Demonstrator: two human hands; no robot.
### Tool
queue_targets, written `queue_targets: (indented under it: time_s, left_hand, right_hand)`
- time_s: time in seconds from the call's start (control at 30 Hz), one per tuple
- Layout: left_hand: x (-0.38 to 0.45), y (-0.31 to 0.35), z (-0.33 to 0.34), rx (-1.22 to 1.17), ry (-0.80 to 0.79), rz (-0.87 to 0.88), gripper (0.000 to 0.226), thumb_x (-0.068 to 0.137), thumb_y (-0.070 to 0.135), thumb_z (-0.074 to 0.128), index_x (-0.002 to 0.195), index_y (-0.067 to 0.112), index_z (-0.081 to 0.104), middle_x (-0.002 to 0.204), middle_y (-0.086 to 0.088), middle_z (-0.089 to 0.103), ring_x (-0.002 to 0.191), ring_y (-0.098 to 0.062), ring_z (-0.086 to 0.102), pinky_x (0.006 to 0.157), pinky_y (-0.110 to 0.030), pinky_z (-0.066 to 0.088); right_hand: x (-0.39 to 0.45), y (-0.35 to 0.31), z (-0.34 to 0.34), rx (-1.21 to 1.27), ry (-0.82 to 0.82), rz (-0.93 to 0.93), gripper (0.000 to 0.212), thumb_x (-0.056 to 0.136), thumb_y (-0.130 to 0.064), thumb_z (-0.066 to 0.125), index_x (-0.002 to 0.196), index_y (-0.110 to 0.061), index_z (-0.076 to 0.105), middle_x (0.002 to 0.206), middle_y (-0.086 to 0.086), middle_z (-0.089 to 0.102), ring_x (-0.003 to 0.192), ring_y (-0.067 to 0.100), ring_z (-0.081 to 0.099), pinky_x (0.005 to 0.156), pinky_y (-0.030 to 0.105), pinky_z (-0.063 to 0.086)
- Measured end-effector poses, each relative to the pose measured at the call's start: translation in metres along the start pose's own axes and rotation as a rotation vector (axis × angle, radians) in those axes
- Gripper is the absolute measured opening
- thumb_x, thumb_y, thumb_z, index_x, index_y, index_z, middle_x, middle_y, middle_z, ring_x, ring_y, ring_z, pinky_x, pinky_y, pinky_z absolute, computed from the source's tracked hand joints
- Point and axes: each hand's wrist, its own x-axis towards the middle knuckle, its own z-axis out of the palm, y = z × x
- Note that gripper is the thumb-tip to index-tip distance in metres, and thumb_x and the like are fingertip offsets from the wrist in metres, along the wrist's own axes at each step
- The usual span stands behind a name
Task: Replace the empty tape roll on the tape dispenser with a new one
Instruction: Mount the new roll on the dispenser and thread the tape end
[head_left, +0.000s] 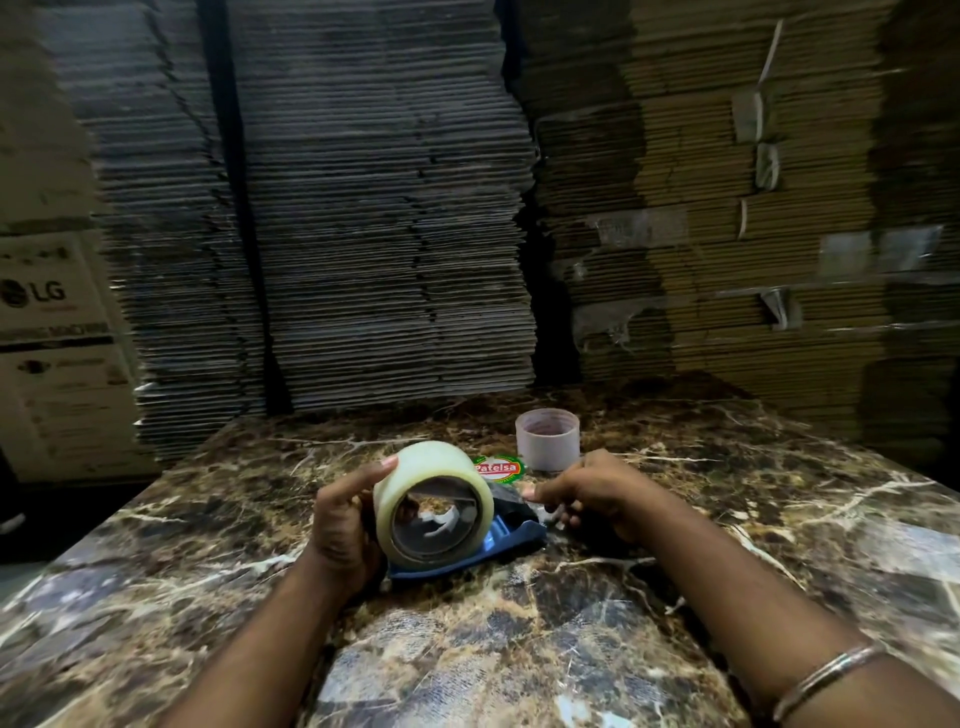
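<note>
Left hand (343, 525) grip wraps the new tape roll (434, 501) from its left side, thumb up on the top rim, fingers behind and partly hidden; grip is closed on the roll. Roll is clear tape, full, standing on edge with its open core facing the camera. It sits on the blue tape dispenser (498, 540), which lies on the counter (519, 649); dispenser body sticks out under and to the right of the roll. Right hand (597, 493) is at the dispenser's right end, fingertips pinched narrow at the front part near the blade; cannot tell exactly what they pinch, maybe the tape end, blurred. Roll is between the two hands, touching the left one, just beside the right.

Empty tape roll (547, 439), a pale bare core, stands upright on the counter behind the right hand, apart from it. Round red-green sticker (498, 467) lies flat between the empty core and the new roll. Metal bangle (826, 680) on right wrist. Stacked flat cardboard (389, 208) behind the counter.
</note>
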Motion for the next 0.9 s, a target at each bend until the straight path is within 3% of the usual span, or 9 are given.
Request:
queue_targets:
  time_s: [0.07,0.17,0.27,0.4,0.5,0.63,0.77,0.9]
  left_hand:
    - [0.004,-0.002,-0.005,0.016,0.02,-0.019,0.04,0.049,0.036,0.08,0.074,0.005,0.078,0.056,-0.008,0.063,0.045,-0.02,0.055,0.052,-0.024,0.047]
    - [0.006,-0.003,-0.008,0.002,0.028,-0.022,0.035,0.055,0.033,0.076,0.074,0.005,0.078,0.058,-0.009,0.064,0.046,-0.021,0.057,0.054,-0.026,0.048]
    - [0.007,-0.003,-0.008,0.005,0.044,-0.032,0.048,0.041,0.034,0.085,0.079,0.006,0.077,0.063,-0.011,0.061,0.051,-0.023,0.053,0.06,-0.029,0.044]
    - [0.007,-0.004,-0.008,-0.008,0.058,-0.021,0.024,0.064,0.023,0.067,0.076,0.005,0.078,0.064,-0.013,0.062,0.047,-0.023,0.056,0.054,-0.028,0.05]
    - [0.008,-0.005,-0.007,-0.033,0.028,-0.014,0.025,0.075,0.019,0.057,0.075,0.002,0.076,0.061,-0.015,0.067,0.046,-0.025,0.062,0.05,-0.029,0.056]
    - [0.01,-0.006,-0.006,-0.008,0.023,-0.029,0.037,0.085,0.017,0.049,0.068,0.003,0.078,0.06,-0.014,0.07,0.048,-0.025,0.066,0.049,-0.029,0.057]
    - [0.009,-0.006,-0.007,0.002,0.036,-0.013,0.027,0.072,0.021,0.057,0.064,0.006,0.077,0.053,-0.01,0.066,0.041,-0.02,0.059,0.047,-0.022,0.052]
    - [0.011,-0.009,-0.009,-0.001,0.005,0.002,0.025,0.068,0.022,0.06,0.07,0.005,0.077,0.06,-0.012,0.07,0.048,-0.022,0.064,0.052,-0.024,0.055]
  right_hand:
    - [0.001,0.0,-0.002,-0.021,0.015,0.006,0.033,0.066,-0.011,0.089,0.088,0.004,0.069,0.056,0.006,0.061,0.036,0.01,0.05,0.039,0.019,0.042]
    - [0.001,0.001,-0.005,-0.098,0.015,0.007,0.029,0.065,-0.012,0.089,0.08,0.004,0.071,0.054,0.007,0.06,0.037,0.012,0.052,0.042,0.021,0.044]
    - [0.003,0.001,-0.009,-0.196,-0.014,-0.016,0.032,0.06,-0.016,0.092,0.078,0.005,0.074,0.059,0.009,0.064,0.047,0.015,0.058,0.049,0.026,0.047]
    - [0.005,0.0,-0.01,-0.193,-0.038,-0.03,0.023,0.06,-0.009,0.09,0.072,-0.001,0.071,0.068,0.014,0.066,0.051,0.017,0.06,0.053,0.029,0.05]
    - [0.006,0.001,-0.006,-0.148,-0.017,-0.048,0.019,0.071,-0.007,0.083,0.076,-0.001,0.066,0.066,0.014,0.061,0.043,0.016,0.056,0.047,0.026,0.046]
    - [0.003,-0.001,-0.003,-0.288,-0.041,-0.088,0.028,0.073,-0.007,0.082,0.094,0.005,0.069,0.071,0.011,0.064,0.054,0.016,0.059,0.047,0.025,0.049]
    - [-0.001,-0.007,-0.006,-0.379,-0.126,-0.12,0.021,0.073,0.001,0.079,0.092,-0.004,0.069,0.078,0.009,0.064,0.061,0.013,0.056,0.046,0.016,0.047]
    - [-0.002,-0.01,-0.011,-0.496,-0.175,-0.194,0.034,0.075,-0.001,0.076,0.104,-0.016,0.066,0.098,0.003,0.064,0.076,0.01,0.057,0.059,0.018,0.047]
